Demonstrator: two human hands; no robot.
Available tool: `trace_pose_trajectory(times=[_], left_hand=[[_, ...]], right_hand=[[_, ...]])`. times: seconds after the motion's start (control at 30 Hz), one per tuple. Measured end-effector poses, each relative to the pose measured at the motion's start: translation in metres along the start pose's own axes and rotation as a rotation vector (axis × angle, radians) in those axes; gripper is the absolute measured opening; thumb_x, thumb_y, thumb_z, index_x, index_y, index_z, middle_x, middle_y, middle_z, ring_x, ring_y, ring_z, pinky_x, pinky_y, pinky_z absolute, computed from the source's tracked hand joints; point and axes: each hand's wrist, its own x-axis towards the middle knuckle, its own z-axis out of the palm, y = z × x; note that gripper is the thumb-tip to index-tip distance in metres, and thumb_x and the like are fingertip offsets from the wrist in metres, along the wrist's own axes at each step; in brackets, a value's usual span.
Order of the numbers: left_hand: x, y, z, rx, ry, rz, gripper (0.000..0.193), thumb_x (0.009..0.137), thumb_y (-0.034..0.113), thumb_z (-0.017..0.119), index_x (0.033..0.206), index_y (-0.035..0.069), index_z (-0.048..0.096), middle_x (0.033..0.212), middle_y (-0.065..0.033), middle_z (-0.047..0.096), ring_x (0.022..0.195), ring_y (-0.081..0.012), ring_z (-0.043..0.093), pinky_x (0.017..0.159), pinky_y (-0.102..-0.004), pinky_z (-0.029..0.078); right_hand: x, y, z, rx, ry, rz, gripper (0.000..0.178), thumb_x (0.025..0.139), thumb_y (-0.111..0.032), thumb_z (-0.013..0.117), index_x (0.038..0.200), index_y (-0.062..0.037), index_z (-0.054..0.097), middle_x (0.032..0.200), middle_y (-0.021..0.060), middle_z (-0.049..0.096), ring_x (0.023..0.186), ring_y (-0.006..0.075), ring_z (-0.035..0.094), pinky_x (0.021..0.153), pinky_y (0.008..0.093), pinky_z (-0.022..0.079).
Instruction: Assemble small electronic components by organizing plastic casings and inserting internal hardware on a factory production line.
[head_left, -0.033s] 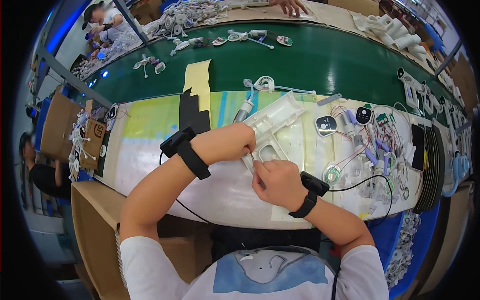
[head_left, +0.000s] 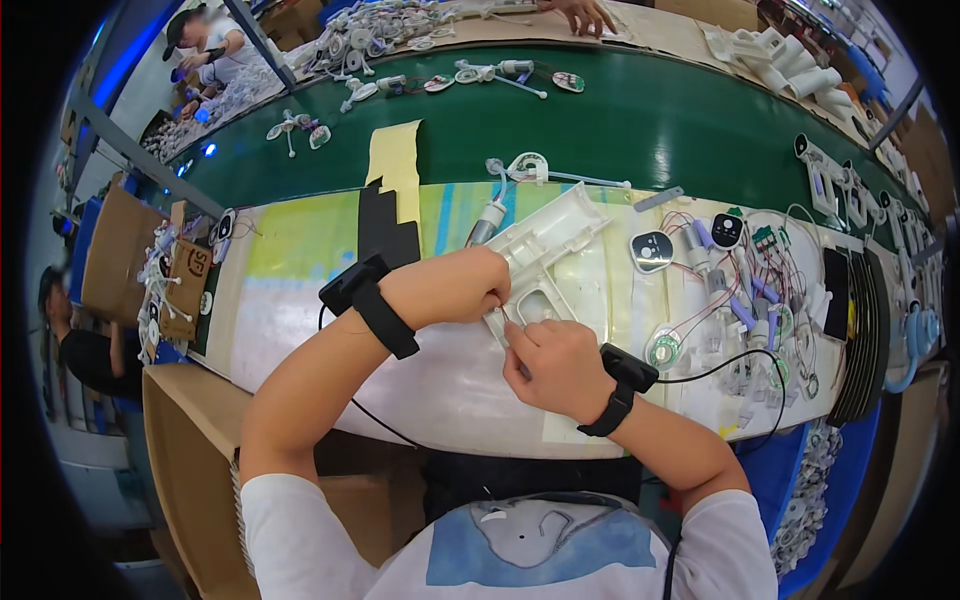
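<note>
A long white plastic housing point(head_left: 560, 245) lies diagonally on the pale workbench point(head_left: 300, 330), in front of me. My left hand point(head_left: 455, 285) is closed around its near end and holds it down. Just below, my right hand point(head_left: 552, 365) has thumb and fingers pinched on a small thin part point(head_left: 508, 322) at that same end of the housing; what the part is I cannot make out. Both wrists carry black bands, and a black cable runs from each.
Small wired components point(head_left: 745, 290), a round speaker point(head_left: 662, 350) and a stack of black trays point(head_left: 868, 330) lie at my right. Beyond the bench runs a green conveyor belt point(head_left: 640, 120) with white parts. A cardboard box point(head_left: 185, 440) stands at my left. Other people point(head_left: 210, 45) work nearby.
</note>
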Motion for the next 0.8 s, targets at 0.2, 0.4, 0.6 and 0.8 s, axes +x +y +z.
trace_pose_trajectory(times=[0.2,0.4,0.6,0.8], left_hand=[[0.002,0.016,0.001,0.185,0.060,-0.162,0.007,0.070,0.001,0.061,0.073,0.000,0.068,0.073,-0.0192,0.064,0.072,-0.0373,0.063,0.068,-0.0413,0.052],[0.003,0.025,0.009,0.342,0.095,-0.122,0.009,0.066,-0.003,0.064,0.074,-0.003,0.065,0.077,-0.0241,0.064,0.075,-0.0385,0.065,0.066,-0.0431,0.054],[-0.044,0.002,0.014,0.257,0.291,-0.241,0.007,0.070,0.002,0.059,0.067,-0.001,0.063,0.082,-0.0178,0.062,0.077,-0.0371,0.060,0.070,-0.0409,0.051],[-0.022,0.031,0.050,0.361,0.680,-0.325,0.042,0.083,0.023,0.062,0.118,0.001,0.056,0.129,-0.0310,0.044,0.123,-0.0486,0.038,0.102,-0.0545,0.034]], right_hand=[[0.004,-0.003,0.001,-0.040,-0.036,-0.028,0.018,0.074,-0.013,0.062,0.087,-0.0003,0.064,0.065,0.0068,0.054,0.060,0.0222,0.056,0.058,0.0335,0.044],[-0.004,-0.007,0.001,-0.057,-0.088,-0.016,0.025,0.076,-0.013,0.062,0.098,-0.0011,0.065,0.065,0.0084,0.054,0.059,0.0265,0.056,0.054,0.0380,0.045],[0.028,-0.012,-0.075,-0.018,-0.122,0.085,0.026,0.085,-0.017,0.058,0.108,-0.0066,0.064,0.070,0.0116,0.060,0.066,0.0310,0.061,0.058,0.0424,0.048],[0.113,0.079,-0.021,-0.170,-0.122,0.178,0.023,0.082,-0.017,0.060,0.101,-0.0050,0.066,0.087,0.0142,0.065,0.085,0.0332,0.063,0.073,0.0441,0.050]])
